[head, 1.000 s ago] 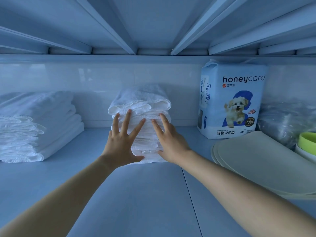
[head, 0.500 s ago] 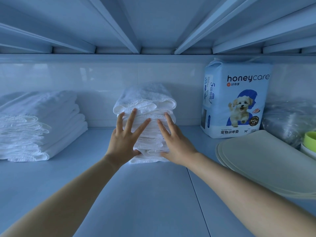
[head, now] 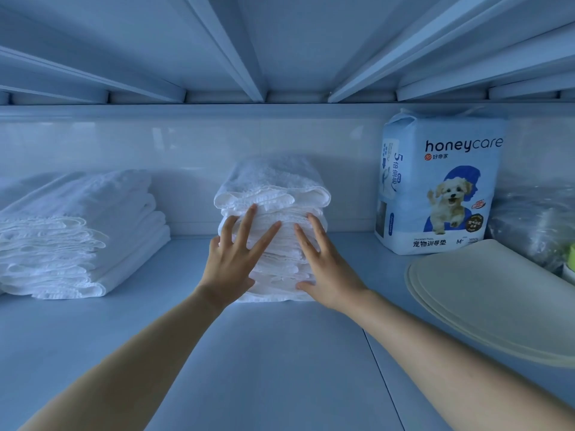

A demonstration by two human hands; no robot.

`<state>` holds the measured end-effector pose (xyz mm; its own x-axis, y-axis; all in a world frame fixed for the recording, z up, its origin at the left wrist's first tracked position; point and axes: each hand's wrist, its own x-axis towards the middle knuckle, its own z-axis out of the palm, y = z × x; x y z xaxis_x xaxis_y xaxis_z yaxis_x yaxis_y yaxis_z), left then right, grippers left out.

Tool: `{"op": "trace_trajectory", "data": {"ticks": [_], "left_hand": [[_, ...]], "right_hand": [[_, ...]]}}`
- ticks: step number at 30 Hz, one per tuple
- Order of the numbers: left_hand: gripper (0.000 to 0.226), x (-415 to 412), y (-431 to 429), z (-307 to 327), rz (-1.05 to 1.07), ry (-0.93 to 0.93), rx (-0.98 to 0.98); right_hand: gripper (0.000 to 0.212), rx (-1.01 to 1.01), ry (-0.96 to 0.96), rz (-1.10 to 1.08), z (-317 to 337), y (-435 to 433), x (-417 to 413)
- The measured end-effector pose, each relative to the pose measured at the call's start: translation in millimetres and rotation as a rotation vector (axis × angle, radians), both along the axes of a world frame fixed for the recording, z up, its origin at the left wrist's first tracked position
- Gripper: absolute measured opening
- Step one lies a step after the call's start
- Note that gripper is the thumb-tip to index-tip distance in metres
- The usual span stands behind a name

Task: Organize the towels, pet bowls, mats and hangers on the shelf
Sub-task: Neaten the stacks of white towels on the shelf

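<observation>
Head view has both hands flat against the near face of the middle towel stack [head: 273, 181]. The left hand [head: 231, 262] has its fingers straight and spread, with the fingertips reaching up toward the top towels and the palm against the lower folds; it grips nothing. The right hand [head: 326, 269] mirrors it just to the right, fingers straight and fanned and thumb low along the bottom layers, and it also holds nothing. Between them the folded edges of the white towels show, roughly lined up, with the top towel bulging a little toward the near side.

The stack stands on the shelf [head: 280, 362] about midway across, close to the far wall. Well apart to the left, a wider stack of folded towels [head: 77, 231] lies with its scalloped edges facing near. To the right, a pack of pet training pads [head: 435, 181] stands upright against the far wall. Nearer than the pack, several pale mats [head: 497, 306] lie piled flat. Beyond them is a clear plastic bag [head: 535, 219] whose contents cannot be made out. A sliver of what looks like a green bowl [head: 572, 253] shows at the right edge.

The towels look nearly done: two stacks are set and this one is being squared. The mats look placed. The bowls are mostly out of frame and no hangers are in view, so those parts cannot be judged.
</observation>
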<state>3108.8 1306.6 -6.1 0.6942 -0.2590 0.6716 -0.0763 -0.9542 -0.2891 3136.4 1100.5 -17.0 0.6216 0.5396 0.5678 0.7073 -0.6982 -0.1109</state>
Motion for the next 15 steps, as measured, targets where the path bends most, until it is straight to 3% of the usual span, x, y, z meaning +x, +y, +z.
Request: {"op": "trace_trajectory", "data": {"ticks": [4,10,15], "left_hand": [[0.121,-8.3,24.5,0.2,-0.016,-0.044,0.016],[0.139,-37.3,68.6,-3.5,0.037,0.004,-0.025],[0.128,-54.4,94.0,-4.6,0.095,-0.008,-0.061]], "right_hand": [[0.110,0.009,-0.020,0.043,-1.1,19.7,-3.3],[0.107,0.004,-0.036,0.154,-3.0,65.0,-5.3],[0.106,-0.027,-0.060,0.144,-1.5,85.6,-8.5]]}}
